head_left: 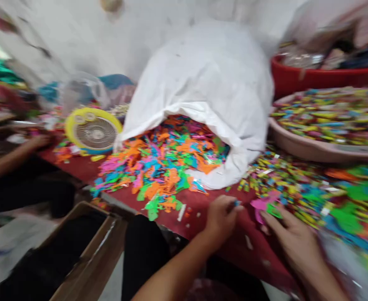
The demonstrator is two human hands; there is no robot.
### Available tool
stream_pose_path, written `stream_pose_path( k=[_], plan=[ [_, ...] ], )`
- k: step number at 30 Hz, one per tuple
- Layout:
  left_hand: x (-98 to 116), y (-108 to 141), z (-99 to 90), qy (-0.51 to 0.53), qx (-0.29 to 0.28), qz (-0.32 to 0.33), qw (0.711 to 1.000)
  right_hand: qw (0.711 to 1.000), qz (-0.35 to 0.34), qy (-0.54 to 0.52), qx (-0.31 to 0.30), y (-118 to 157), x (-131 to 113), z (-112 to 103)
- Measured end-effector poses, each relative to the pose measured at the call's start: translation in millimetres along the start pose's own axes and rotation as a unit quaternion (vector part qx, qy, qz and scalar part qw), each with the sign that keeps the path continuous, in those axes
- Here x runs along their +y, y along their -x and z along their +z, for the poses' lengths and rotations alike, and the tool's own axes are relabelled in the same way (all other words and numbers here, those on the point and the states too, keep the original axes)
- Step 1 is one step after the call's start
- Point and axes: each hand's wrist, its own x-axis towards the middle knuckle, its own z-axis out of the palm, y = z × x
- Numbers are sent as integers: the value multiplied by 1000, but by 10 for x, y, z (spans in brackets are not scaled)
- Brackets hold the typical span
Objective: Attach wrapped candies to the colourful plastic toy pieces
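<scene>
Over the front of the red tabletop, my left hand (222,218) is closed in a pinch, and a small bluish bit (236,203) shows at its fingertips, too blurred to name. To its right, the fingers of my right hand (296,236) close on a green plastic piece (274,211). A pink plastic piece (263,205) sits right against that green one, near the thumb. Beyond my left hand, bright flat plastic pieces (158,167) in orange, green, blue and pink spill from the mouth of a big white sack (202,71).
Small yellow and mixed pieces (284,179) lie heaped beside my right hand. A pink basin (312,146) of colourful strips and a red tub (328,77) stand behind. Left are a yellow fan (92,130), a cardboard box (92,251) and another person's arm (14,156).
</scene>
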Motion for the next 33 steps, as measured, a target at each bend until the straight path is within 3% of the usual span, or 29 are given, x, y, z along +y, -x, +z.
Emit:
stream_pose_path(
  k=[2,4,8,20,24,28,33],
  plan=[
    [-77,140,-15,111,15,-38,993,999,21,-10,-27,104,-49,21],
    [-105,233,-14,156,5,-63,986,999,14,-21,-47,115,-117,128],
    [-65,285,-21,150,-1,-56,987,998,-18,9,-62,125,-229,253],
    [-64,266,-14,137,15,-47,989,973,-157,165,-44,234,-298,237],
    [-47,270,-38,109,4,-14,994,967,-174,173,-63,239,-334,228],
    [-39,301,-57,14,3,40,999,966,-180,165,-81,221,-390,200],
    [-35,376,-50,-98,-8,78,992,975,-145,120,-117,171,-414,208]
  ],
)
